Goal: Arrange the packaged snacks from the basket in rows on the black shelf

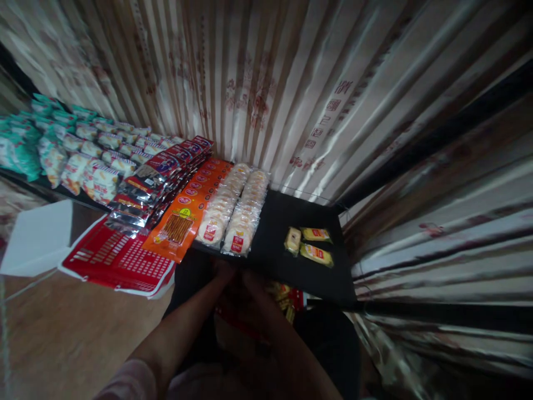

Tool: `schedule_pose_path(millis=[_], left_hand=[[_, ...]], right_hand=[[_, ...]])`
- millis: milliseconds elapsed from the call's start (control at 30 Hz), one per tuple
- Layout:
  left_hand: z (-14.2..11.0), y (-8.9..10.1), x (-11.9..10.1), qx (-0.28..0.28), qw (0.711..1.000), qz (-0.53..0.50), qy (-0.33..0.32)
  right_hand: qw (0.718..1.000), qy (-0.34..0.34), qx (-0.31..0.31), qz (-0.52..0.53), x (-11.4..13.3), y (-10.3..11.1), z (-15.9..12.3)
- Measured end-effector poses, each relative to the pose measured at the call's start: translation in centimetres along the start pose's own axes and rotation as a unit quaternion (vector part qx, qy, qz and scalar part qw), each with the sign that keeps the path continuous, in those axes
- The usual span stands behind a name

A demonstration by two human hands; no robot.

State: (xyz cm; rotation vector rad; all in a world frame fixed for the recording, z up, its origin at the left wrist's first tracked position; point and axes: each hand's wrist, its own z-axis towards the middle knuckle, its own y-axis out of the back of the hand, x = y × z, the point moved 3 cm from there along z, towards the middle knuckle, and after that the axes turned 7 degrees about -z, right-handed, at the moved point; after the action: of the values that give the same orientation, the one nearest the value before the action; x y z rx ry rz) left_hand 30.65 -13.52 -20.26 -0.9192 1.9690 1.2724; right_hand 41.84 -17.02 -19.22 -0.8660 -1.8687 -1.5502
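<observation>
My left hand [225, 270] reaches in under the front edge of the black shelf [275, 266], and its fingers are lost in shadow. Close beside it, my right hand [250, 280] is also dark and partly under the edge. Whether either one holds anything does not show. Below the shelf, between my knees, a red container [298, 299] has several small yellow packets [285, 300] in it. Two overlapping rows of clear-wrapped round rice crackers [236, 236] lie on the shelf just above my hands. Three small yellow wrapped snacks [316, 254] lie farther right.
Left of the crackers are orange bags of stick snacks [179, 225], dark red and silver packets [154, 178], white bags [100, 180] and green bags [23, 147]. A red basket [120, 255] and a white box [37, 236] stand lower left. Pleated curtain [258, 83] hangs behind; a black pole [433, 130] slants right.
</observation>
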Motion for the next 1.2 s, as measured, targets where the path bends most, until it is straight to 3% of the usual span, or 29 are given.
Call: schedule_pose_path(millis=[100, 233, 367, 500, 633, 767, 867, 1067, 1200], left_hand=[[-2.0, 0.4, 0.2, -0.035, 0.999, 0.013, 0.013], [-5.4, 1.1, 0.2, -0.062, 0.998, 0.009, -0.014], [-8.0, 1.8, 0.5, -0.069, 0.996, -0.028, -0.04], [-9.4, 2.7, 0.2, -0.05, 0.991, -0.115, -0.033], [-10.6, 4.0, -1.7, -0.046, 0.972, -0.229, -0.023], [-11.5, 5.4, -3.8, -0.061, 0.926, -0.372, -0.011], [-11.9, 6.3, -4.8, -0.064, 0.902, -0.427, -0.004], [-13.4, 7.1, -5.3, -0.045, 0.899, -0.434, 0.025], [-14.2, 6.4, -5.1, -0.025, 0.893, -0.448, 0.029]], right_hand=[[0.997, -0.011, 0.026, -0.078, 0.4, -0.1, -1.0], [0.975, 0.064, 0.034, -0.212, 1.5, 0.8, -3.8], [0.973, 0.099, 0.026, -0.208, 2.4, 2.3, -6.3], [0.987, 0.077, -0.011, -0.143, 3.3, 4.3, -7.4], [0.997, 0.063, -0.014, 0.03, 4.5, 5.6, -7.4], [0.969, 0.037, 0.006, 0.243, 5.8, 5.9, -7.0], [0.949, -0.004, 0.002, 0.314, 6.4, 6.2, -6.8], [0.916, -0.092, -0.047, 0.388, 7.0, 6.6, -7.0], [0.887, -0.133, -0.067, 0.438, 6.7, 4.8, -7.8]])
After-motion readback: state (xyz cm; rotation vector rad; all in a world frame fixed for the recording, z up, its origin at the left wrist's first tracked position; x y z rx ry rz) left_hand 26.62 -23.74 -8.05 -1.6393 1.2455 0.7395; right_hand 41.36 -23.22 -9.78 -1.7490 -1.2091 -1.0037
